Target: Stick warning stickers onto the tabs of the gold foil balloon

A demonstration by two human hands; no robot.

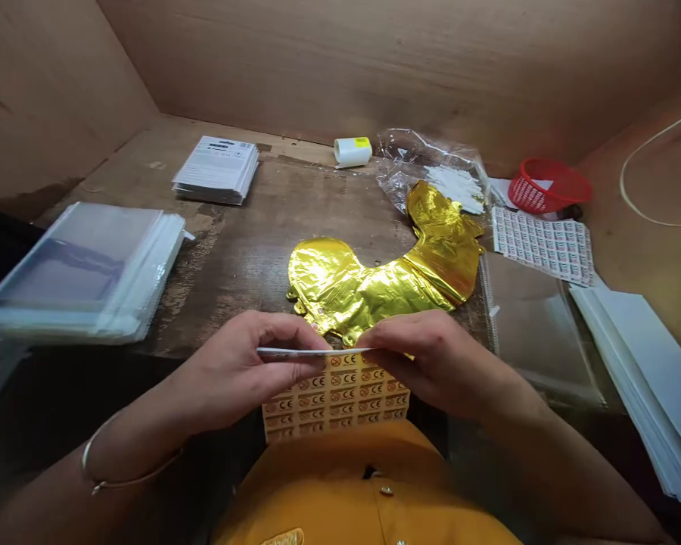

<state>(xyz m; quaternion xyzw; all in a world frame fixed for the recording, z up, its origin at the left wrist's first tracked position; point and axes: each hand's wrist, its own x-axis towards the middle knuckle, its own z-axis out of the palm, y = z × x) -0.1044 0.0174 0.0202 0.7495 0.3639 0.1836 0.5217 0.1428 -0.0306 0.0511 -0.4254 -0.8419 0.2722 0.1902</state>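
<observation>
Seen edge-on, a thin white card (340, 352) spans the space between my hands. My left hand (255, 371) pinches its left part between thumb and fingers. At the card's right end, my right hand (440, 363) is closed on it. Below the card, a sheet of CE-marked stickers (340, 397) lies in front of my orange top. Just beyond my hands, shiny gold foil (386, 291) is spread on the brown table (250, 250), curving back to the right.
Clear plastic sleeves (91, 265) lie at left, behind them a stack of printed cards (219, 170). A white roll (352, 151), a plastic bag (431, 166) and a red basket (548, 185) stand at the back. Right: a label sheet (542, 242), clear sleeve (539, 325), white sheets (647, 378).
</observation>
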